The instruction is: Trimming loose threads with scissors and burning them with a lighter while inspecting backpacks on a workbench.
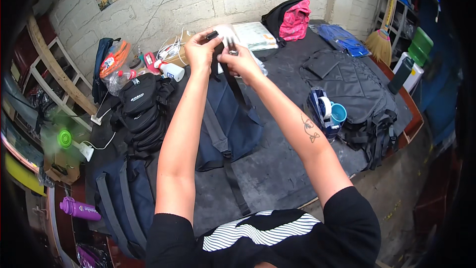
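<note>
Both my arms reach out over a dark-covered table. My left hand (199,53) is closed with a small black plastic buckle (211,35) between thumb and fingers. Beside it, my right hand (240,63) pinches a dark strip that looks like the end of a black webbing strap (235,88). That strap hangs below the hands onto a navy blue bag (242,131), which lies flat beneath my arms with grey straps. Another black strap (235,188) runs from the bag toward me. The fingers partly hide how strap and buckle meet.
Black backpacks (141,101) (347,84) lie at left and right. A navy bag (116,193) is near left. A tape dispenser (317,106) with a blue roll (338,112) stands right. Bottles, cables and a white packet (255,36) line the back, beside a pink-and-black bag (296,20).
</note>
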Available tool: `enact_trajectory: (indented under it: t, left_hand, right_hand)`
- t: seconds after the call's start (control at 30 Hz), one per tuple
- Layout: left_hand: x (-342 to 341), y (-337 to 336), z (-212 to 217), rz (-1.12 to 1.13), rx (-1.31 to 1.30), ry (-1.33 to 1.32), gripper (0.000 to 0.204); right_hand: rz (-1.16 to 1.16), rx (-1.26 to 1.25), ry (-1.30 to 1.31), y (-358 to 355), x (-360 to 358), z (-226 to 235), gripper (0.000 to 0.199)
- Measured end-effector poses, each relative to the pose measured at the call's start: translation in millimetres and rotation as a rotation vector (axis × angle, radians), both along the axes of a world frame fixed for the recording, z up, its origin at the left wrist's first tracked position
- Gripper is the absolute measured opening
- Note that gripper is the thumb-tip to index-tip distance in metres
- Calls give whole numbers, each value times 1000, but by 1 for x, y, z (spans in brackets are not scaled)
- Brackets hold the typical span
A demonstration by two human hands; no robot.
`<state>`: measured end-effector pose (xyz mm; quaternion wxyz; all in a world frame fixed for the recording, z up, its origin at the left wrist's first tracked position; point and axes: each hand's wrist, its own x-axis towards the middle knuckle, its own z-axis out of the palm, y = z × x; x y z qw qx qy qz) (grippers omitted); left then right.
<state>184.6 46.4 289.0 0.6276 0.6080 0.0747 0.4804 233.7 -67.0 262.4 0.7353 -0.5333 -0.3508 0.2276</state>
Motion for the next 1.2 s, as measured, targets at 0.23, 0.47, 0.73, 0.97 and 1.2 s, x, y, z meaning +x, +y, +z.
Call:
enact_trajectory:
  t: [0.23,0.47,0.73,0.97,1.2]
  left_hand:
    - [-1,9,14,-114,-203,58,27]
    - [6,21,-3,-334,-343,291,45]
    - [-7,28,-97,-120,-374,436,41]
    - [-82,-34,-182,-466,-38,566,58]
    - [-181,-98,-228,128,753,1289,85]
  right_hand:
    - [20,-9,128,2,-7,12,21]
    - [13,150,186,-14,-30,-15,17]
    - [-18,6,368,-109,-128,-120,18]
    - [-51,-306,10,-204,-176,-205,16]
    - [-496,-665,-333,-242,-142,-177,28]
